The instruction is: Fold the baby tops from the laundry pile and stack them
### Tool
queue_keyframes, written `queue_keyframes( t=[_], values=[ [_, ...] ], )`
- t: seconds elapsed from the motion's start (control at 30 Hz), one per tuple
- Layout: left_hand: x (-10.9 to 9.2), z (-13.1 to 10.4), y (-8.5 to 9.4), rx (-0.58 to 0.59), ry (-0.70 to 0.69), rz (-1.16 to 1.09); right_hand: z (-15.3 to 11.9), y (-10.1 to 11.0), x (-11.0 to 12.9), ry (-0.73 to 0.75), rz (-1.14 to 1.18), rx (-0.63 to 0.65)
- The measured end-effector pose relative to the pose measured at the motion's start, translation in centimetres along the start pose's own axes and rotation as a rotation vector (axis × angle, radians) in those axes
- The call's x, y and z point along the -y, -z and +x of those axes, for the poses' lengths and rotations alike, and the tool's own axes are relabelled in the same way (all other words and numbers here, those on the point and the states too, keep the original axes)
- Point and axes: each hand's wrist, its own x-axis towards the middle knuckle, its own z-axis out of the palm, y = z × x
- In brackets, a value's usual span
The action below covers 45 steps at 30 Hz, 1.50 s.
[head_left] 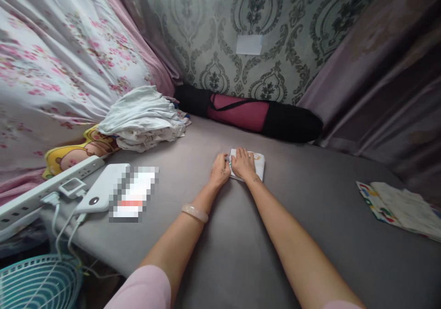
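Note:
A small folded white cloth [259, 166] with a coloured print lies on the grey bed surface in front of me. My right hand [243, 164] rests flat on top of it, fingers stretched forward, covering much of its left half. At the cloth's left edge is my left hand [221, 170], its fingers curled in and closed on that edge. Part of the left fingertips is hidden. Whether the cloth is a garment I cannot tell.
Crumpled white cloths [144, 116] are heaped at the back left. A black and pink long bag [241, 111] lies along the wall. On the left are a power strip [69, 173], a white power bank [103, 189] and a teal fan [37, 281]. Folded cloths [403, 208] lie right.

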Motion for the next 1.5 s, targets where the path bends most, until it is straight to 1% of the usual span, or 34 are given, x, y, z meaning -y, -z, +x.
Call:
queue_keyframes(
  t=[0.1,0.2,0.3,0.43,0.6,0.73,0.97,1.07,1.2,1.27,1.33,1.43,1.5],
  values=[
    [0.0,0.1,0.2,-0.009,0.038,-0.018,-0.1,0.0,-0.2,0.006,-0.007,0.008],
    [-0.1,0.2,0.5,-0.023,0.07,-0.037,-0.1,0.5,0.0,-0.006,-0.008,0.041],
    [-0.3,0.3,0.7,-0.052,0.096,-0.057,-0.6,0.9,0.7,0.003,-0.002,0.061],
    [-0.6,0.4,0.9,-0.093,0.125,-0.083,-1.5,1.0,2.0,0.025,-0.006,0.059],
    [-1.0,0.4,1.3,-0.061,0.141,-0.079,-2.0,1.1,2.6,0.01,-0.005,0.056],
    [-1.1,0.3,1.4,-0.042,0.136,-0.06,-2.0,1.2,2.5,0.013,-0.018,0.071],
    [-1.1,0.4,1.4,-0.044,0.138,-0.072,-2.6,1.1,2.7,0.044,-0.008,0.077],
    [-1.1,0.4,1.5,-0.042,0.144,-0.082,-2.4,1.5,2.3,0.053,0.034,0.135],
    [-1.0,0.2,1.3,-0.059,0.091,-0.091,-0.9,2.9,0.4,0.098,0.186,0.244],
    [-0.8,0.0,1.1,-0.05,0.047,-0.066,-0.1,3.4,-0.7,0.103,0.221,0.225],
    [-0.6,-0.2,0.8,-0.028,0.003,-0.024,0.4,3.4,-1.4,0.107,0.181,0.166],
    [-0.5,-0.3,0.6,-0.001,-0.038,0.042,0.3,2.4,-1.4,0.104,0.083,0.08],
    [-0.5,-0.4,0.6,0.017,-0.053,0.076,0.1,1.5,-1.1,0.094,0.057,0.055]
  ],
)
